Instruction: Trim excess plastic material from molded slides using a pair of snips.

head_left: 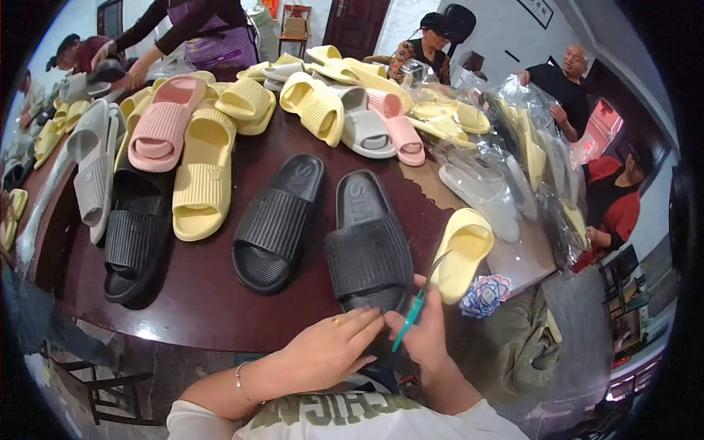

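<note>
A black ribbed slide slipper (369,257) lies with its toe at the table's near edge. My left hand (323,352) touches that toe with its fingertips, fingers stretched out and the thumb apart. In my right hand (425,330), just right of the same toe, is a teal-handled tool (411,319) with a thin, curved metal tip pointing up and away. The fingers of that hand are closed round the handle, close to the slipper's side. Its matching black slipper (277,227) rests flat to the left. A small yellow slipper (463,253) sits beyond the tool's tip.
Yellow, pink (167,121) and grey slippers are heaped across the dark red table (198,312). Clear plastic bags of slippers (539,161) stand at the right, near a bundle of blue-and-white printed tags (485,295). Several people are around the table; one wears a purple apron (216,37).
</note>
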`<action>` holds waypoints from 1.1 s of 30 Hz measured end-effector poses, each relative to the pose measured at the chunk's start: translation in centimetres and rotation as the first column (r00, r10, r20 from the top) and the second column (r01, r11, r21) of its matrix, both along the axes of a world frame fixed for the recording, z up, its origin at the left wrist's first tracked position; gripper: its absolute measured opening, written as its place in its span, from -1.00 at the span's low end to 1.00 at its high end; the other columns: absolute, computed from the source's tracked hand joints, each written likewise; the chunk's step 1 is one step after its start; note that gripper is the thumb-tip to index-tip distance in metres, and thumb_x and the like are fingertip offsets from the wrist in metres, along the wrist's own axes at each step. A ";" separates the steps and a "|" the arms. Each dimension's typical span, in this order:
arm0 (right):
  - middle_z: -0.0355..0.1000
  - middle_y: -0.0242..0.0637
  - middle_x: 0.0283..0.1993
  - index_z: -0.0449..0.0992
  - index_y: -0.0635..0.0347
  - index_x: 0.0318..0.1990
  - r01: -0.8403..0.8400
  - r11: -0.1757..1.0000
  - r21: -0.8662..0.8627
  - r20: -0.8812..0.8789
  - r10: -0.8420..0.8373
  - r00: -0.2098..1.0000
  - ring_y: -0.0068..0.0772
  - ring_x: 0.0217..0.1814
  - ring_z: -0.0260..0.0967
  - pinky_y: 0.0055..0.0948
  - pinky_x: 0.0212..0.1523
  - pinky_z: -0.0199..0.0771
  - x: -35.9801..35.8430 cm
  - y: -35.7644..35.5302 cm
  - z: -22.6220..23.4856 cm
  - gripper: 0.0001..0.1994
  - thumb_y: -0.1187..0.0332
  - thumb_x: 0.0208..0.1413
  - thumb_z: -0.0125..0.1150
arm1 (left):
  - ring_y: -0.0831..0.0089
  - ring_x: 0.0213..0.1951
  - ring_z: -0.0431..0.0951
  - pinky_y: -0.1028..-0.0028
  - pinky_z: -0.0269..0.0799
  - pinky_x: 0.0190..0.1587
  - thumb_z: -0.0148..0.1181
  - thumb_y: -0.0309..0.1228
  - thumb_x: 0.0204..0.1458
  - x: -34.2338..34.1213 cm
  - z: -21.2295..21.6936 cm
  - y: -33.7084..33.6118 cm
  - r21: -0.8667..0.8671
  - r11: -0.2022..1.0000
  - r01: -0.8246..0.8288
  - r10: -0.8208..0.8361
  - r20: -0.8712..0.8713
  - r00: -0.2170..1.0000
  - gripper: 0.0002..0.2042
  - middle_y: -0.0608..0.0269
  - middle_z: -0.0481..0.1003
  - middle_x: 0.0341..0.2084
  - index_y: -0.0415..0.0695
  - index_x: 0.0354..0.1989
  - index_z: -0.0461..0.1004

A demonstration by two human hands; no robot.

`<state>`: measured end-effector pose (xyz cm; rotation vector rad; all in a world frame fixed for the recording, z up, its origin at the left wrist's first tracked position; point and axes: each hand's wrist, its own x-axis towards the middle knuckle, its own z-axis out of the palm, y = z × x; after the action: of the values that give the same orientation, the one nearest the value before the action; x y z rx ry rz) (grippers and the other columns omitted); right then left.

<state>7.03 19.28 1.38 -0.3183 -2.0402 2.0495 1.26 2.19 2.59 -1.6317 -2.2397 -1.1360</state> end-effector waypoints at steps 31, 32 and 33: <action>0.32 -0.50 -0.43 0.26 0.25 -0.04 -0.412 0.861 0.299 0.118 0.395 0.911 -0.72 -0.46 0.26 -0.68 -0.48 0.23 -0.2 14.4 5.7 -0.57 0.55 -0.16 0.15 | -0.04 0.21 0.00 0.11 0.01 0.17 0.48 -0.21 -0.67 -5.7 2.1 -13.3 -0.406 0.791 -0.458 0.526 0.068 0.848 -0.02 0.03 0.07 0.17 -0.13 0.13 0.16; 0.32 -0.50 -0.43 0.26 0.25 -0.04 -0.412 0.860 0.300 0.115 0.396 0.911 -0.72 -0.46 0.26 -0.68 -0.48 0.23 -0.7 14.2 5.4 -0.57 0.55 -0.16 0.15 | -0.03 0.21 0.01 0.12 0.01 0.18 0.48 -0.23 -0.68 -6.1 2.0 -13.5 -0.413 0.818 -0.401 0.461 0.052 0.886 -0.01 0.04 0.08 0.17 -0.13 0.13 0.16; 0.34 -0.46 -0.39 0.26 0.25 -0.04 -0.395 0.839 0.375 0.057 0.404 0.913 -0.68 -0.42 0.28 -0.65 -0.43 0.26 -1.4 13.5 5.1 -0.57 0.53 -0.15 0.16 | -0.02 0.21 0.03 0.14 0.01 0.18 0.49 -0.25 -0.69 -6.4 1.9 -13.6 -0.422 0.840 -0.341 0.391 0.036 0.920 -0.01 0.04 0.09 0.16 -0.13 0.14 0.15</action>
<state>5.60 32.74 6.51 0.2259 -2.5977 1.7712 -5.19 -11.44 4.46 -1.1743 -2.8593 -0.7167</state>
